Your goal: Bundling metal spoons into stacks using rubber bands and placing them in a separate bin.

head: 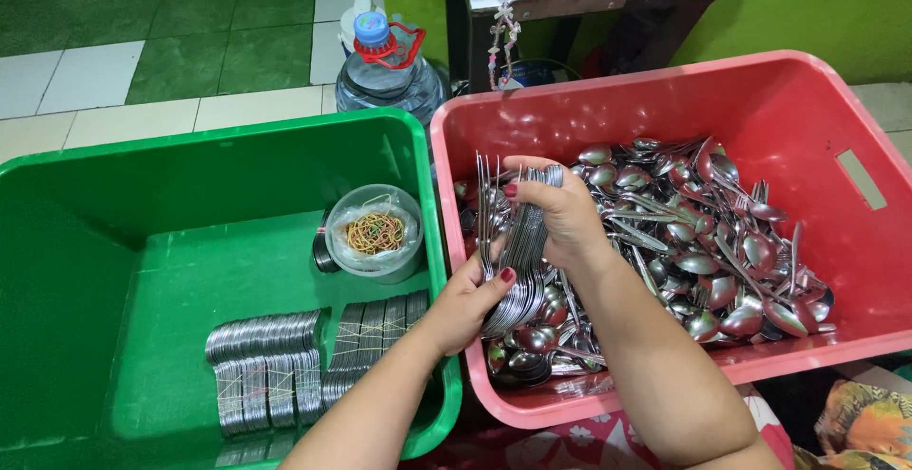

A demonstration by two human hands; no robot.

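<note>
**Steel cutlery stacked over the red tub**

Steel forks and spoons, nested in one stack (518, 247), sit clamped between our hands: the left hand (470, 299) cups the bottom, the right hand (560, 209) wraps the top. We hold it over the red tub (760, 90) of loose spoons (703, 233), beside the green tub (190, 161) with banded bundles (285, 366).

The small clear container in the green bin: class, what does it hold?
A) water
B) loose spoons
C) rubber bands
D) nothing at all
C: the small clear container at the back of the green bin shows a tangle of thin coloured rubber bands, while the banded cutlery bundles lie on the bin floor.
</note>
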